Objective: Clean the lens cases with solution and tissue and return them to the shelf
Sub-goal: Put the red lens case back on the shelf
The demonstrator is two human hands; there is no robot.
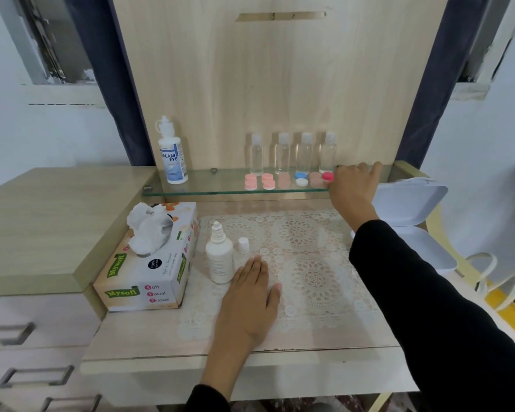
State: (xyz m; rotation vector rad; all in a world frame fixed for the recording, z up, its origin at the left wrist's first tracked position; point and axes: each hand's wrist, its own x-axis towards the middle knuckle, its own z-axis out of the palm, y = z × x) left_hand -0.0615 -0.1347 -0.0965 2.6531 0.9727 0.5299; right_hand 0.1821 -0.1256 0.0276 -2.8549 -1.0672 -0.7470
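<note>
A: What lies nearest, well in front of the shelf (220, 181)?
B: The left hand (252, 295), palm down on the lace mat (309, 281), fingers straight, holding nothing.
A: And between that hand and the shelf?
B: A white dropper bottle (219, 257) stands upright by the fingertips, nozzle bare. A small white cap (243, 245) stands beside it, a little closer to the shelf.
A: The tissues?
B: The tissue box (149, 272) sits below the shelf's left end, with a crumpled tissue (147, 230) sticking up from its slot.
A: Where are the cases?
B: In a row along the shelf's front. Two pink cases (250, 182) sit side by side near the middle, then a blue-and-white case (301, 179), then a red case (327, 176) towards the right end. Two paler pink patches among them are too blurred to name.
A: The right hand?
B: The right hand (353, 188) is over the shelf's right end, knuckles up, fingers bent down onto the glass. Its thumb side meets the red case and hides part of it. Whether it pinches the case or only rests there, I cannot tell.
A: Farther back?
B: Four clear bottles (282, 153) stand upright along the shelf's rear, behind the cases. A solution bottle (173, 156) stands at the shelf's left end. A white box (408, 203), lid up, sits just off the right end.
</note>
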